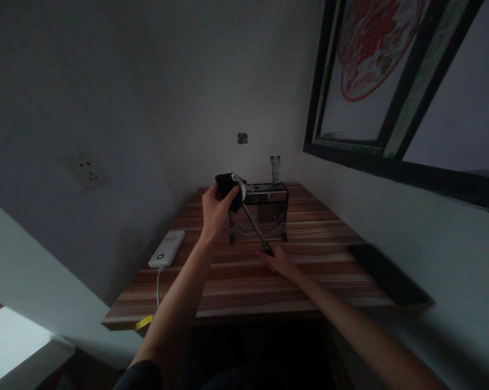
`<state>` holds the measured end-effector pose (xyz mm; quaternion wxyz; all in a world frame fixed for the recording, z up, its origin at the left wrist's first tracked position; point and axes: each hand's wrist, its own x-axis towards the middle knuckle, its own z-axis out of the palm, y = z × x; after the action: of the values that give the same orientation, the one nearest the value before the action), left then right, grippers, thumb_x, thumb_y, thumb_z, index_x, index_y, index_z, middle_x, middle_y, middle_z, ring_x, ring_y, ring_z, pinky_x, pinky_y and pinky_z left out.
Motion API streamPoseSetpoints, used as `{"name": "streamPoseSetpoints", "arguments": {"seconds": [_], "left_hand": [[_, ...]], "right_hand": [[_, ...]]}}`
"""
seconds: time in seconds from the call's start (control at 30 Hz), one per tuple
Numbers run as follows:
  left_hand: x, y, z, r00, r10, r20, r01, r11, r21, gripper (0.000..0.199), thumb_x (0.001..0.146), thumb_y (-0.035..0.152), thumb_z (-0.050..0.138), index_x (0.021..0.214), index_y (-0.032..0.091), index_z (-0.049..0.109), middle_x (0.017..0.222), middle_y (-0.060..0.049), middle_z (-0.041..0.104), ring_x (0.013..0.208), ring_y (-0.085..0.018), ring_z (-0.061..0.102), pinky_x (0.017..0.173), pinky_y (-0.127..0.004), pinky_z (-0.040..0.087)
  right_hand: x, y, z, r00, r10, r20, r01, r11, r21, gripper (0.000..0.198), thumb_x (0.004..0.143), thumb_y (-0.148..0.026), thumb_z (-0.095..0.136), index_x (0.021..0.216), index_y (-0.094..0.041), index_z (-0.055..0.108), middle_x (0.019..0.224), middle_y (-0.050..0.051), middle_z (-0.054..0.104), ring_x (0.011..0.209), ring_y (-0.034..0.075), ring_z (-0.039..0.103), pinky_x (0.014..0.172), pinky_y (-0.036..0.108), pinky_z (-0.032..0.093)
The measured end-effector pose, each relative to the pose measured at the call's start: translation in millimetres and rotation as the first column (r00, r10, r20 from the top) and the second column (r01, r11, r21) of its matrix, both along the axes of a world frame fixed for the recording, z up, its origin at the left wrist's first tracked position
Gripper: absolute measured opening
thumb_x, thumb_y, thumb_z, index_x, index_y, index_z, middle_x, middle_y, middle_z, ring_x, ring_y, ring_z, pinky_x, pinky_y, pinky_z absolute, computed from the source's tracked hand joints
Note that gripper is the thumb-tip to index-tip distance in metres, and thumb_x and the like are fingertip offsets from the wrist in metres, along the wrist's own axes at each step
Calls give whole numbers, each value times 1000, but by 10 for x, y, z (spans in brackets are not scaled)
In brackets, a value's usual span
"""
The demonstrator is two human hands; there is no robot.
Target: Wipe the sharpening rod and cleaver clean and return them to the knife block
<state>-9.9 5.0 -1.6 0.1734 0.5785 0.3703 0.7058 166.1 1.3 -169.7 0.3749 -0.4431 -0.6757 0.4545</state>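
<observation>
My left hand (217,210) is closed round a black piece (225,184) with a white edge, held up above the table. A thin metal rod (253,221) slants down from this piece to my right hand (280,262). The fingers of my right hand are closed on the rod's dark lower end (268,248). Whether the rod and the black piece are joined I cannot tell. Just behind both hands stands a dark, shiny box-like stand (272,212) with a black frame and small feet. A silvery cylinder (275,169) rises at its back right.
The striped wooden table (236,292) reaches into the corner. On its left lies a white power bank (167,249) with a cable; a yellow piece (144,322) sits at the front edge. A flat black object (391,273) lies at right. A framed picture (374,81) hangs above.
</observation>
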Motion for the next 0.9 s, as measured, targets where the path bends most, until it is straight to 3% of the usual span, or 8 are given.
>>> {"name": "streamPoseSetpoints", "arguments": {"seconds": [0.67, 0.9], "left_hand": [[-7, -35, 1, 998, -20, -52, 20, 1000, -12, 28, 68, 35, 68, 86, 14, 65, 82, -5, 68, 74, -16, 62, 65, -24, 47], [-13, -58, -14, 998, -15, -63, 15, 1000, -3, 26, 68, 34, 68, 84, 14, 64, 78, -4, 67, 72, -15, 61, 65, -24, 48]], "right_hand": [[10, 39, -78, 999, 5, -54, -4, 1000, 18, 42, 70, -59, 57, 64, -18, 48, 37, -9, 36, 29, 6, 32, 30, 19, 20], [13, 42, -91, 999, -11, -45, 11, 1000, 11, 45, 68, -61, 58, 59, -19, 43, 37, -9, 37, 29, 6, 32, 30, 19, 21]]}}
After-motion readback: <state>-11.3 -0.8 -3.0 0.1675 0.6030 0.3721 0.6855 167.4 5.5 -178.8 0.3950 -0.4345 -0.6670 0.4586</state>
